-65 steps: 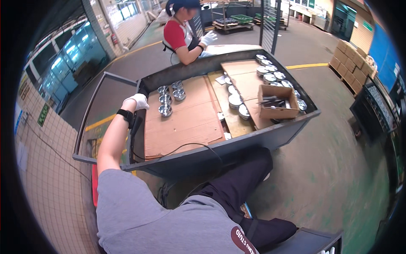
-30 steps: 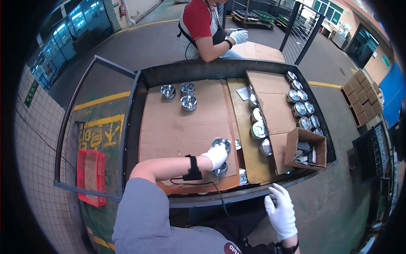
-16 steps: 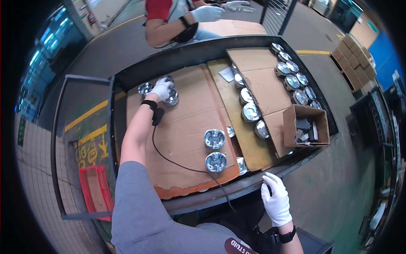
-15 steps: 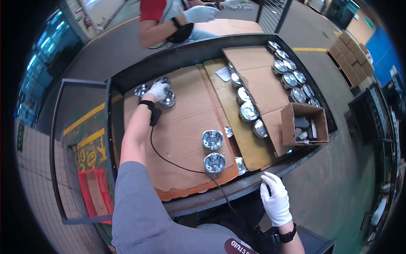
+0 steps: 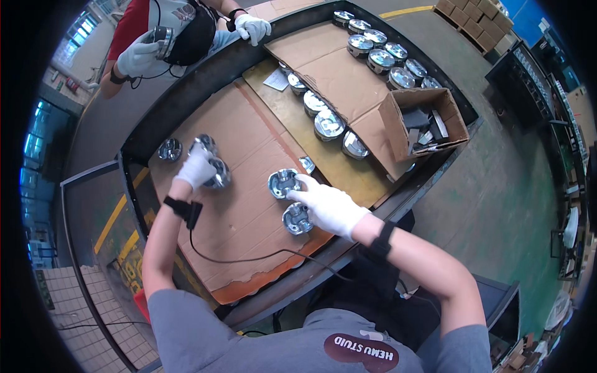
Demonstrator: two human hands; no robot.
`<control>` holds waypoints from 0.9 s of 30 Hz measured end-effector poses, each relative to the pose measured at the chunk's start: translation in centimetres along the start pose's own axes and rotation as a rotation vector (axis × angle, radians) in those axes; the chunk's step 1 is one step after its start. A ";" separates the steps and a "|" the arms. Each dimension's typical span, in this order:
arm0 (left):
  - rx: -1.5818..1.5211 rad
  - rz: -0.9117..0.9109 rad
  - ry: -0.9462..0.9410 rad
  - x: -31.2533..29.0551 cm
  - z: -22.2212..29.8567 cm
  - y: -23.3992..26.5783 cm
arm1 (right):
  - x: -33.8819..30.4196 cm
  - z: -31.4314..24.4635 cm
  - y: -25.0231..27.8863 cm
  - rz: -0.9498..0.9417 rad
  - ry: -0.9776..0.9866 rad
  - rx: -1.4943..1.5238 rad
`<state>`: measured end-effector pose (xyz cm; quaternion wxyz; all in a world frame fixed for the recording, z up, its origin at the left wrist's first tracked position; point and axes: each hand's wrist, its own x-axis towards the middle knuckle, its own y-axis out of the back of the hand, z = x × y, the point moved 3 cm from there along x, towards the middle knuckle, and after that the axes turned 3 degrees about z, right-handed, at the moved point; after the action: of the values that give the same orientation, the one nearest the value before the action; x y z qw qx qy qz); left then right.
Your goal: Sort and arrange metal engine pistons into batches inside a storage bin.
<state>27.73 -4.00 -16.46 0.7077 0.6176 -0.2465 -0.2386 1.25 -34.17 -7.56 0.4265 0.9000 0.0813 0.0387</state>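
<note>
The right hand [image 5: 329, 208], gloved, lies over two shiny metal pistons [image 5: 284, 183] on the cardboard sheet [image 5: 249, 217] at the counter's near edge, fingers spread and touching the farther one, clamped on nothing. At ten o'clock the left hand [image 5: 196, 168] is closed over one of the piston cluster [image 5: 217, 177]. A firm grip around the skirt, lifted straight up, should avoid knocking neighbours. Farther, at one o'clock, stands an open cardboard box [image 5: 423, 118].

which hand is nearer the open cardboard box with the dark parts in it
Right. The right hand lies on the pistons left of the cardboard box; the left hand is farther left.
</note>
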 end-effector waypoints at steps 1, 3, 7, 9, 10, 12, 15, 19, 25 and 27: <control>-0.126 0.044 -0.119 -0.8 4.4 1.5 | 0.8 1.5 -1.5 -0.107 0.028 -0.048; -0.170 -0.063 -0.162 -4.3 8.6 3.1 | 2.3 1.9 -4.9 -0.221 0.083 -0.069; -0.047 -0.345 -0.074 -10.2 13.5 1.2 | 4.5 1.3 -8.6 -0.333 -0.071 -0.061; -0.002 -0.410 -0.117 -10.9 15.1 0.3 | 4.9 1.7 -9.3 -0.232 -0.203 0.019; -0.087 -0.341 0.001 -10.5 16.1 0.9 | 4.6 1.8 -8.9 -0.178 -0.213 0.021; -0.089 -0.202 -0.059 -10.9 15.7 0.3 | 4.3 0.7 -7.2 -0.112 -0.231 0.312; -0.209 -0.113 -0.191 -9.7 15.8 -0.9 | 4.9 1.4 -6.6 -0.163 0.007 -0.090; -0.135 -0.218 -0.341 -9.5 15.3 -0.5 | 1.6 -1.3 2.5 0.193 0.011 -0.058; -0.122 -0.326 -0.328 -5.0 12.7 -3.3 | -19.6 -3.0 19.4 0.713 -0.229 0.096; -0.790 -0.325 -0.033 -6.0 23.5 9.8 | -31.4 -4.4 22.4 0.948 -0.290 -0.069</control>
<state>8.35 -16.71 -4.40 0.8391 0.3259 -0.0472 -0.4330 -27.72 -50.39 12.59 0.3985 0.8193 -0.3985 0.1052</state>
